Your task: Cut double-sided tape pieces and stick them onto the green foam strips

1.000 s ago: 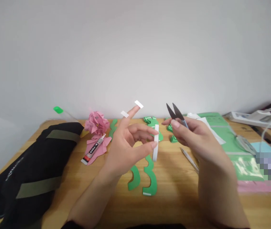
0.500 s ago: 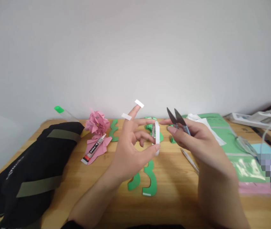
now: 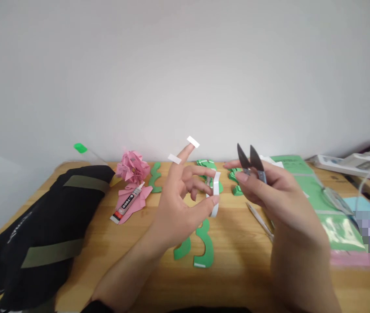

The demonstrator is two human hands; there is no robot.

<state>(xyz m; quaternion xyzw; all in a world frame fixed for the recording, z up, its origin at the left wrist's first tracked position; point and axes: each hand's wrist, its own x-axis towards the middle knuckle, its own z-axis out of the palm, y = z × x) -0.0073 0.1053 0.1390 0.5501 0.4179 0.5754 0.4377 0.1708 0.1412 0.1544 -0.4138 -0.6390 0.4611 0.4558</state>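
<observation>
Between thumb and fingers my left hand (image 3: 185,200) pinches a roll of white tape (image 3: 215,189), its loose end sticking up. Two short white tape pieces (image 3: 193,141) cling to the raised index finger of that hand. My right hand (image 3: 269,191), to the right of the roll and apart from it, is closed on small scissors (image 3: 251,163) whose blades point up and stand apart. Below the hands lie green wavy cut-outs (image 3: 206,243), one with a white strip at its lower end. More green pieces (image 3: 238,189) are stacked behind.
A pink paper flower (image 3: 133,167) and a glue tube (image 3: 127,204) lie left of centre. Black fabric (image 3: 57,217) covers the left side. A white pen-like tool (image 3: 259,221), green packaging (image 3: 326,200) and a power strip (image 3: 344,166) are at the right.
My right hand with the scissors has moved a little right, away from the tape roll. The roll has turned, and its loose end now shows upright. My left hand has barely moved.
</observation>
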